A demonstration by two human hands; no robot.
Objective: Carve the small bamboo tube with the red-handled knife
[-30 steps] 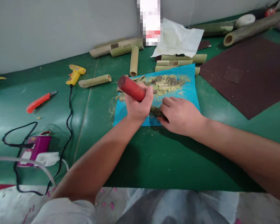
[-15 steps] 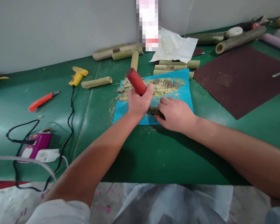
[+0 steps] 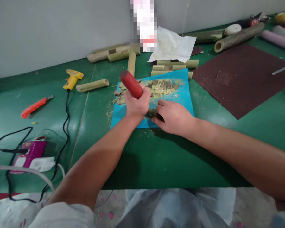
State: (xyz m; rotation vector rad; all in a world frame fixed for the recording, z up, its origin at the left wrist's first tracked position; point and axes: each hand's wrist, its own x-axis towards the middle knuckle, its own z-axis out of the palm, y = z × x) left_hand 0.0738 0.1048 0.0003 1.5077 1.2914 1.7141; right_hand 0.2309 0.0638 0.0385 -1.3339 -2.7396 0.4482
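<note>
My left hand (image 3: 137, 100) is wrapped round a thick red wooden handle (image 3: 131, 84), which tilts up and to the left. The tool's working end is hidden under the fist. Close by, my right hand (image 3: 173, 114) grips a dark greenish bamboo piece (image 3: 155, 114), pressing it down on the blue sheet (image 3: 188, 95). The bamboo's left end reaches under my left hand; its right end is covered by my fingers. Beyond both hands, bamboo shavings and chips (image 3: 160, 88) lie heaped on the sheet.
Left on the green table (image 3: 142, 158) are a yellow glue gun (image 3: 72, 79), an orange utility knife (image 3: 35, 107), a purple power strip (image 3: 35, 152) and cords. A short bamboo tube (image 3: 92, 85), cut bamboo pieces (image 3: 171, 67), white paper (image 3: 173, 44) and a brown sheet (image 3: 242, 79) lie farther back.
The whole view has shifted slightly, so the table things sit a little farther left. Both hands keep their grips, and the red handle leans a bit more to the left.
</note>
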